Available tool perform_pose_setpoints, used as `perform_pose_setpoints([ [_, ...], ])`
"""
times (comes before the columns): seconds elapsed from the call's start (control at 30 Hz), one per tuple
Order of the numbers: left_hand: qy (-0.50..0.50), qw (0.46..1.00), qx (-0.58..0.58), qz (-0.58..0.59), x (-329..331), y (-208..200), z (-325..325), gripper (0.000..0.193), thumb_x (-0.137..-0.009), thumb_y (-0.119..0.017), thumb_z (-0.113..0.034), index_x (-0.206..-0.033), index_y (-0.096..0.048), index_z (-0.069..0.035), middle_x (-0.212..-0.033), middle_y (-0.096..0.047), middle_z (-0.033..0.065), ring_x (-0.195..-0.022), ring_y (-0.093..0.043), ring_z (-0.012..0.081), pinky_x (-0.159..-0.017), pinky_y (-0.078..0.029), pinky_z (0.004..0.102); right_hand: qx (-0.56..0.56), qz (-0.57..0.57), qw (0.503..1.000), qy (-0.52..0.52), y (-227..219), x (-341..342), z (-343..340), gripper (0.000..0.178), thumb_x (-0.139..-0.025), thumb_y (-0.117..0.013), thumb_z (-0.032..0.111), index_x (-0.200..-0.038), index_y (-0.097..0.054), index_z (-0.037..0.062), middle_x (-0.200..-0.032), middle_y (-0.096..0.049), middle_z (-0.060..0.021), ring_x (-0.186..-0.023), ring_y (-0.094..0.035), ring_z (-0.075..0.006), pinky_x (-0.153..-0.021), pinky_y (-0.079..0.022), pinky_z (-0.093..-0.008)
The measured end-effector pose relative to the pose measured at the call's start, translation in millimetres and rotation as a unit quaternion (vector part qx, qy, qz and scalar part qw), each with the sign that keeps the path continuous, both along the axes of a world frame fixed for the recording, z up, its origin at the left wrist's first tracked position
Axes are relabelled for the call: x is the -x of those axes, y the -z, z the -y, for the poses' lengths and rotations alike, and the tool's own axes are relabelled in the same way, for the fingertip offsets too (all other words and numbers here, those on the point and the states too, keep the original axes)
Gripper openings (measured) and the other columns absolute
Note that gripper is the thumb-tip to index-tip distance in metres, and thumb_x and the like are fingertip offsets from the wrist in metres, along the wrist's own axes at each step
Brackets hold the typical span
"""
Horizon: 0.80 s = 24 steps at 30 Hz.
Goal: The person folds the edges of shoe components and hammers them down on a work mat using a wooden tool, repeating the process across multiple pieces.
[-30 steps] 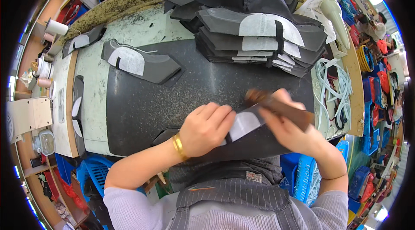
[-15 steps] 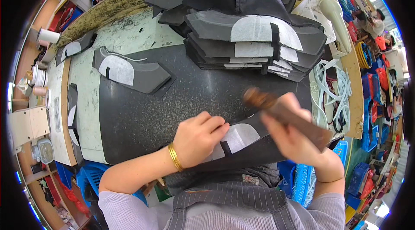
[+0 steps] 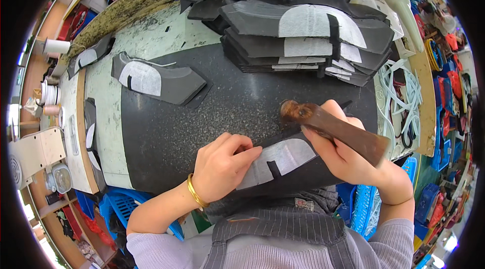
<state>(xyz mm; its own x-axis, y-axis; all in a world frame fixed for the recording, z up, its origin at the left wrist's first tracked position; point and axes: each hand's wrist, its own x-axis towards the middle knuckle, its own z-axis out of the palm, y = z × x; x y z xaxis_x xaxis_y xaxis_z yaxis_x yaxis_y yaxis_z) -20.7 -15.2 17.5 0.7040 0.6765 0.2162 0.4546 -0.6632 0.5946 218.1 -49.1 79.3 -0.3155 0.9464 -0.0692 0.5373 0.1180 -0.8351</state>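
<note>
A dark piece with a white patch and a short black strip [image 3: 287,160] lies in front of me on the black work mat [image 3: 166,153]. My left hand [image 3: 222,165] is closed at the piece's left part, thumb and forefinger pinched at its upper edge. In my right hand [image 3: 341,150] is a brown wooden-handled hammer [image 3: 348,135], its rounded, worn end just beyond the piece's far edge. The right fingers wrap round it and partly hide it. What lies directly under the hammer is hidden.
A tall stack of similar dark pieces [image 3: 303,41] stands at the back. Another patched piece [image 3: 151,79] lies left. Pale blue strips [image 3: 396,97] and a white container [image 3: 379,4] are at right. Thread spools [image 3: 56,45] stand at the far left, and blue baskets [image 3: 129,203] below the table.
The hammer, blurred before, now shows sharply and sits slightly differently in my right hand. My left hand still grips the piece. The whole view has shifted a little.
</note>
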Motion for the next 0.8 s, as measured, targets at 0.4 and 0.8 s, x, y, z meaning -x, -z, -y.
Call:
perform_pose_setpoints([
  [0.4, 0.051, 0.998, 0.036, 0.022, 24, 3, -16, 0.015, -0.070, -0.072, -0.008, -0.085, -0.069, -0.008, -0.080, -0.061, 0.0030, -0.066, -0.058, 0.0192, -0.056, -0.049, 0.0306, 0.026, 0.082, 0.991, -0.102, 14, 20, -1, 0.016, -0.083, -0.056, 0.003, -0.098, -0.052, 0.0004, -0.074, -0.053, -0.0172, -0.063, -0.059, -0.0377, -0.053, -0.046, -0.0422],
  [0.8, 0.092, 0.978, -0.185, -0.029, 33, 2, 3, 0.024, -0.066, -0.067, -0.010, -0.089, -0.067, -0.005, -0.084, -0.060, 0.0026, -0.071, -0.057, 0.0162, -0.057, -0.043, 0.0283, -0.046, 0.054, 0.982, -0.174, 11, 46, -9, 0.029, -0.078, -0.058, 0.004, -0.105, -0.049, -0.0018, -0.086, -0.057, -0.0172, -0.063, -0.062, -0.0325, -0.048, -0.047, -0.0389],
])
